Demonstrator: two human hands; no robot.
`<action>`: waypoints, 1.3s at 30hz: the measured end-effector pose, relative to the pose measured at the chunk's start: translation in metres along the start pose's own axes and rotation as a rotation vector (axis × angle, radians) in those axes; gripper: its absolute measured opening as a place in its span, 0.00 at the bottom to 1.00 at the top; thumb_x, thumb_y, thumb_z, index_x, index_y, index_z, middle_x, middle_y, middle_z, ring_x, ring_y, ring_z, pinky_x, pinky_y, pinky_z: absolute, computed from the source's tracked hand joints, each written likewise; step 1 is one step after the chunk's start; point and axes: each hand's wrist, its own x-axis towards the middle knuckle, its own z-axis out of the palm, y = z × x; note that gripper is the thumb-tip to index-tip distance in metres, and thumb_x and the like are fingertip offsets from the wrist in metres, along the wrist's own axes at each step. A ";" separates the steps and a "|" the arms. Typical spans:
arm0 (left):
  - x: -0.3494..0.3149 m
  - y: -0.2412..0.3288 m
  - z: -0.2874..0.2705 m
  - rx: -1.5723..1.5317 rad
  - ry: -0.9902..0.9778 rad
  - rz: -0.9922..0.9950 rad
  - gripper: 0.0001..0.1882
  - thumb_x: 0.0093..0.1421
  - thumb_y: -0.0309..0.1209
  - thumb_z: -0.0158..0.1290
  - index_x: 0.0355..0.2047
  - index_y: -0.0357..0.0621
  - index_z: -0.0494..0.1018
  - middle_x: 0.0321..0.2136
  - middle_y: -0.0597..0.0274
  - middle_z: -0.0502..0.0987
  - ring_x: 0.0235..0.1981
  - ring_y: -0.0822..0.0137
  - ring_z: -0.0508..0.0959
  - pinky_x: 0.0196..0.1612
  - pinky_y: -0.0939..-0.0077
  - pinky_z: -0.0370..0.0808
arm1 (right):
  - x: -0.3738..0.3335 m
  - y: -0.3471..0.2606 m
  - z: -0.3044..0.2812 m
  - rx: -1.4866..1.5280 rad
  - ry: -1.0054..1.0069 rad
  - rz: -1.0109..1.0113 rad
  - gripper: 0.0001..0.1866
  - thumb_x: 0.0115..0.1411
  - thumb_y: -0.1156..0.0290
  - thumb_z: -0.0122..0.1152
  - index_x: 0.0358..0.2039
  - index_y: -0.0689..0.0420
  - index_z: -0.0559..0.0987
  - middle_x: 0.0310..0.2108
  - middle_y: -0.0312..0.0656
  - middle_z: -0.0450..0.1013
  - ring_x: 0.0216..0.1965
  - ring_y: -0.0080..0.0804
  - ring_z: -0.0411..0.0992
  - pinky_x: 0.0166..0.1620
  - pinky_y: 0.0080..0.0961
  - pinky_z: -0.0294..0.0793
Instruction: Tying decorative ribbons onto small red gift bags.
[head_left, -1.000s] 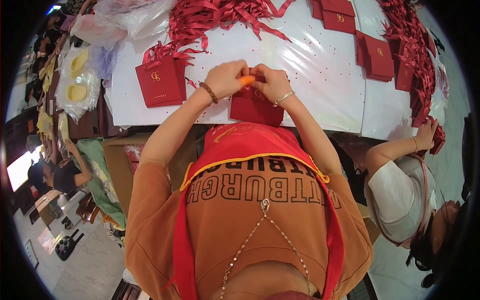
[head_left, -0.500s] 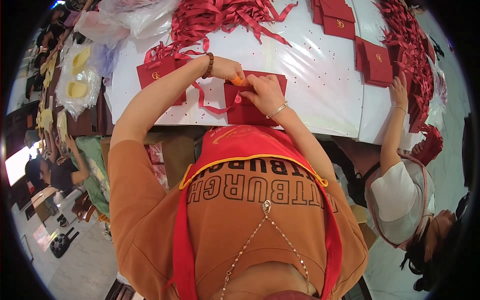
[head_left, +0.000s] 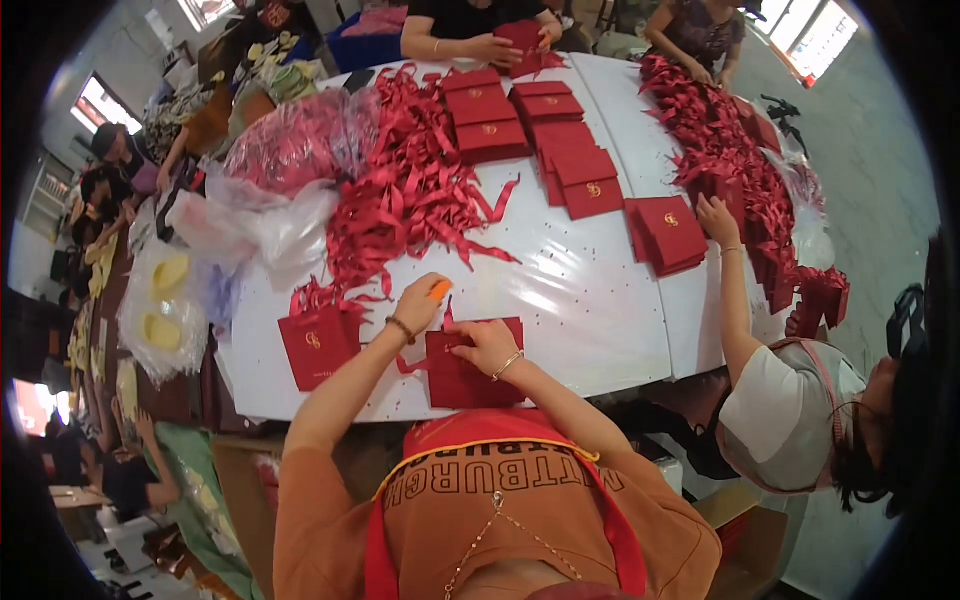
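At the bench's (head_left: 600, 320) near edge, the left hand (head_left: 420, 305) reached out, its grip pinching an orange tool (head_left: 439, 290); the right hand (head_left: 487, 345) pressed flat, grip wide, on a red bag (head_left: 470, 380).

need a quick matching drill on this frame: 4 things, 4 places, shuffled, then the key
Things:
1. flat red paper bag under the right hand
2. small orange tool
3. loose pile of red ribbons
4. single red paper bag with a gold emblem

Places:
A. heaped mid-table, beyond both hands
B. in the left hand
C. on the white table, left of the left forearm
D. at the near table edge, pressed by the right hand

Pairs: 1-D, 2-B, 3-A, 4-C
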 end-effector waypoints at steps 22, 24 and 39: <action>-0.138 0.019 -0.066 -1.235 -0.013 -0.165 0.20 0.48 0.23 0.54 0.44 0.38 0.67 0.24 0.63 0.72 0.26 0.75 0.71 0.32 0.82 0.68 | -0.010 0.065 0.002 0.200 -0.190 0.501 0.18 0.45 0.67 0.64 0.38 0.57 0.76 0.33 0.44 0.74 0.34 0.32 0.73 0.40 0.24 0.70; -0.131 0.037 -0.063 -1.510 0.225 0.033 0.19 0.52 0.27 0.52 0.45 0.38 0.66 0.29 0.60 0.71 0.29 0.70 0.71 0.36 0.78 0.67 | -0.007 0.054 -0.001 0.099 -0.200 0.464 0.17 0.45 0.66 0.63 0.38 0.56 0.76 0.34 0.44 0.74 0.35 0.35 0.73 0.41 0.26 0.70; -0.066 0.037 0.022 0.480 0.014 0.020 0.10 0.54 0.33 0.45 0.31 0.45 0.73 0.31 0.57 0.72 0.36 0.57 0.70 0.36 0.61 0.66 | 0.001 0.026 0.011 -0.073 -0.273 0.169 0.16 0.45 0.60 0.61 0.35 0.50 0.75 0.32 0.39 0.74 0.36 0.37 0.72 0.39 0.32 0.69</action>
